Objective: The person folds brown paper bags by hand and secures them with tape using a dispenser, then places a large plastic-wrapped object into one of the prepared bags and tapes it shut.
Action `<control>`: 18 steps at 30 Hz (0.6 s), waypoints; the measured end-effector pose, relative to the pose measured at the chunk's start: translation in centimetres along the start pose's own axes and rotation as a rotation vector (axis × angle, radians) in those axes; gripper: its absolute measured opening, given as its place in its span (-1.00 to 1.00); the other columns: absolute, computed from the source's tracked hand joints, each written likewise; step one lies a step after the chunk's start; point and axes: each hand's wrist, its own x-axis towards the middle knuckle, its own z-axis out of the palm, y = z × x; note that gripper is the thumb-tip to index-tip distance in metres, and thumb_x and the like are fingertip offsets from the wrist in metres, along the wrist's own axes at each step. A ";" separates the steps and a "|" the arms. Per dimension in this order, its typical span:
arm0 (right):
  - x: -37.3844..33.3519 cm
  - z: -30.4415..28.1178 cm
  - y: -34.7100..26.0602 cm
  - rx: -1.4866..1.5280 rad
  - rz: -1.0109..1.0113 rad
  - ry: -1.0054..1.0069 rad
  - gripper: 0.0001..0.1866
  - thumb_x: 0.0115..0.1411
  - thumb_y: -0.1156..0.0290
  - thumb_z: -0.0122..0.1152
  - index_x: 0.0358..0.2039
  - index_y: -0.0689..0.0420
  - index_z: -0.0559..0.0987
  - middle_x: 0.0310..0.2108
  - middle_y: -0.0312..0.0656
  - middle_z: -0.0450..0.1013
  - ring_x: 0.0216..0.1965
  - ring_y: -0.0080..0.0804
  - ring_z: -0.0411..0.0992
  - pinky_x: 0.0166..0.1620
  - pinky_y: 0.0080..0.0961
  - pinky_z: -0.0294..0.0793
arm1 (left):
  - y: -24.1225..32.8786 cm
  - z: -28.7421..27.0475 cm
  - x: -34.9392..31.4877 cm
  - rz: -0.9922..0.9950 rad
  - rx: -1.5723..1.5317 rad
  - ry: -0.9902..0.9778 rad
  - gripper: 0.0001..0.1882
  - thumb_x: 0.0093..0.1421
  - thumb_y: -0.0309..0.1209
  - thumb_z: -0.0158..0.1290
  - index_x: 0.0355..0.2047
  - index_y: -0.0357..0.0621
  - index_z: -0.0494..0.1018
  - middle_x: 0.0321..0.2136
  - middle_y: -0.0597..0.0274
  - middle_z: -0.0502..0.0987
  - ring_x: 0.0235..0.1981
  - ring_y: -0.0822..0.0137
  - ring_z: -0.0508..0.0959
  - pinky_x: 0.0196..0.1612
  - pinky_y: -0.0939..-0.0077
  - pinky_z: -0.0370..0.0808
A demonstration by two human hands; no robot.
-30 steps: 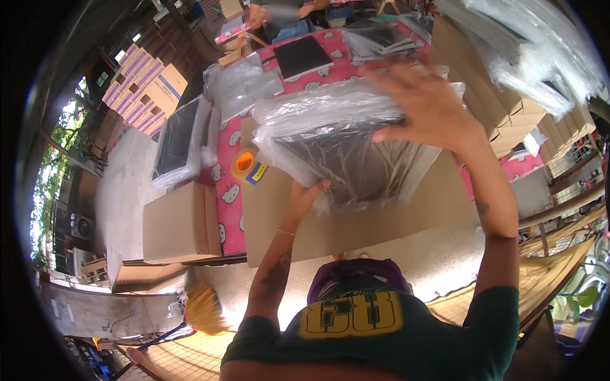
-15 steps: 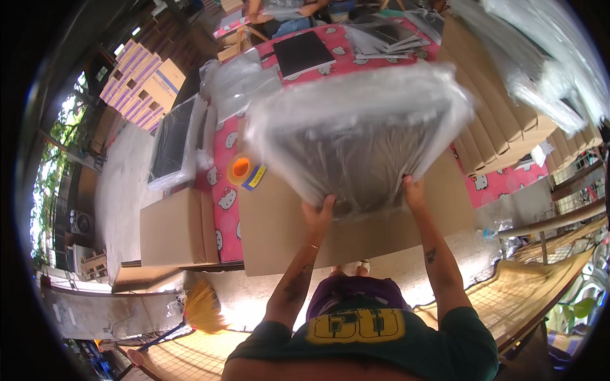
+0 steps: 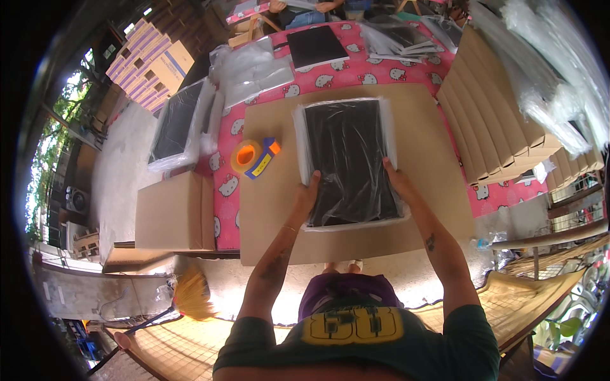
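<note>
A flat rectangular black panel with pale edges, wrapped in clear plastic, lies over a large flat cardboard sheet in front of me. My left hand grips its left edge, the thumb on top. At the opposite edge my right hand holds it the same way. The fingers under the panel are hidden. Left of the panel, on the cardboard's edge, sits a tape roll in a blue and orange dispenser, touched by neither hand.
A pink patterned cloth covers the table. Folded cardboard and plastic-covered items stand at right. At left are a brown carton and another wrapped panel. A black panel lies farther back; a person's hands show beyond.
The wrapped panel, previously raised and tilted with its far end toward me, has come down nearly flat over the cardboard. Both hands have kept their grip. More of the cardboard and tape dispenser now shows.
</note>
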 end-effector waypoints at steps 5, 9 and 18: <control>-3.0 1.6 2.5 0.079 -0.121 0.090 0.17 0.11 -0.59 -0.24 0.14 0.44 0.42 0.07 0.33 0.41 0.20 0.03 0.35 0.21 -0.29 0.28 | -1.7 -0.4 -1.3 0.079 -0.009 0.023 0.09 0.14 0.41 -0.07 -0.12 -0.75 0.42 -0.18 -0.53 0.52 -0.01 -0.16 0.55 0.03 0.16 0.43; -4.8 0.5 2.8 0.280 -0.093 -0.040 0.03 0.18 -0.44 -0.06 0.20 0.38 0.37 0.16 0.11 0.38 0.20 -0.12 0.33 0.24 -0.36 0.25 | -2.2 -1.5 -2.0 0.095 -0.097 -0.026 -0.02 0.19 0.32 -0.03 -0.07 -0.65 0.44 -0.15 -0.37 0.55 -0.02 -0.05 0.56 0.05 0.22 0.42; -5.4 -1.4 1.0 0.413 -0.044 -0.284 -0.23 0.10 0.14 0.41 0.18 0.39 0.37 0.11 0.03 0.42 0.11 -0.17 0.39 0.18 -0.30 0.33 | -1.4 -3.7 -2.2 -0.017 -0.245 -0.180 -0.34 0.09 -0.06 0.21 -0.13 -0.57 0.49 -0.28 -0.08 0.62 -0.28 0.17 0.64 -0.18 0.39 0.54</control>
